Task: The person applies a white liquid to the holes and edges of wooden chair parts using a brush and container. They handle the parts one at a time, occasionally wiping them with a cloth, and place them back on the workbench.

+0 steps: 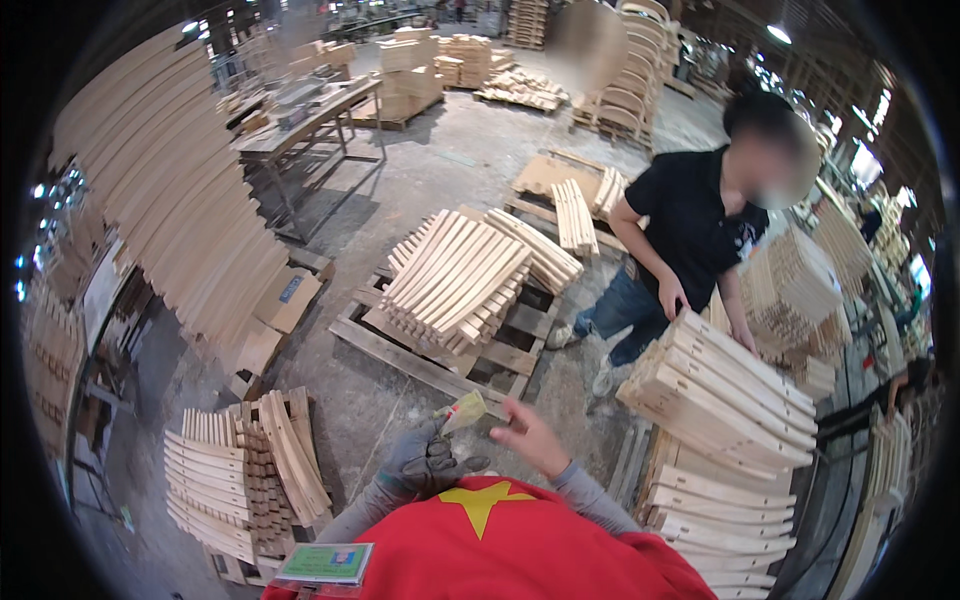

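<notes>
My left hand (428, 458), in a dark grey work glove, is in front of my chest. Between its thumb and fingers it holds a small crumpled yellowish plastic packet (463, 412) with a red patch. My right hand (532, 440) is bare and just right of the packet, apart from it. Its fingers are stretched out and nothing shows in them. Beyond both hands, a stack of curved wooden slats (455, 275) rests on a wooden pallet (400, 362).
A co-worker (690, 220) in a black shirt stands at the right, hands on a tall stack of slotted wooden pieces (720, 390). More slats (245, 470) are piled at the lower left. A high stack of boards (170, 190) and a workbench (305, 125) stand farther left.
</notes>
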`<state>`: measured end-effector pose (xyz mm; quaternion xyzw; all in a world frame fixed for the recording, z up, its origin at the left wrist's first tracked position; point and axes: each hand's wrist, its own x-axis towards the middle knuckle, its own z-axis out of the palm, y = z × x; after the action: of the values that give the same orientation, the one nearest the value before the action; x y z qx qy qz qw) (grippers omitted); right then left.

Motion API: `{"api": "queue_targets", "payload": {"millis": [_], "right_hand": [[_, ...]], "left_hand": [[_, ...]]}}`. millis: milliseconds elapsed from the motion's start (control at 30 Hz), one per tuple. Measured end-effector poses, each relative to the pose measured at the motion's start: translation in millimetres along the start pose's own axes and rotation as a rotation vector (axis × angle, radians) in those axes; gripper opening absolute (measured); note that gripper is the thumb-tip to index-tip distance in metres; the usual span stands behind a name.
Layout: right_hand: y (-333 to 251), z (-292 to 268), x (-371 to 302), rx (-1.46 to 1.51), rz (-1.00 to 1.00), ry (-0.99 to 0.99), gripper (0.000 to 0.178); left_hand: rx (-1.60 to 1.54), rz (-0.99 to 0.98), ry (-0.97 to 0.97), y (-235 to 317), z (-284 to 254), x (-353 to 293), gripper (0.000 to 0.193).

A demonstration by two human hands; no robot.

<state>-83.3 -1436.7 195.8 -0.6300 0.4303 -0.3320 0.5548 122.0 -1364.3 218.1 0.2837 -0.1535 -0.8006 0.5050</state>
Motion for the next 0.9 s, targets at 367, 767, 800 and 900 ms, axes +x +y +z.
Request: {"api": "queue_targets", "payload": {"millis": [367,767,800,900], "right_hand": [[10,51,-25,0.406,0.017,-0.038,0.029],[21,42,-58,-0.219,-0.322,-0.044,0.021],[18,42,-61,-0.279,-0.374,-0.101,0.022],[20,36,-66,-0.419,-0.482,-0.225,0.024]], "left_hand": [[1.285,0.552,0.089,-40,-3,-17,0.06],[0.641,0.373,0.531,-97,-6,-43,0.032],[0.749,0.522,0.575,-111,-13,-38,0.032],[0.6,0.33,0.621,-106,9,-55,0.031]]}}
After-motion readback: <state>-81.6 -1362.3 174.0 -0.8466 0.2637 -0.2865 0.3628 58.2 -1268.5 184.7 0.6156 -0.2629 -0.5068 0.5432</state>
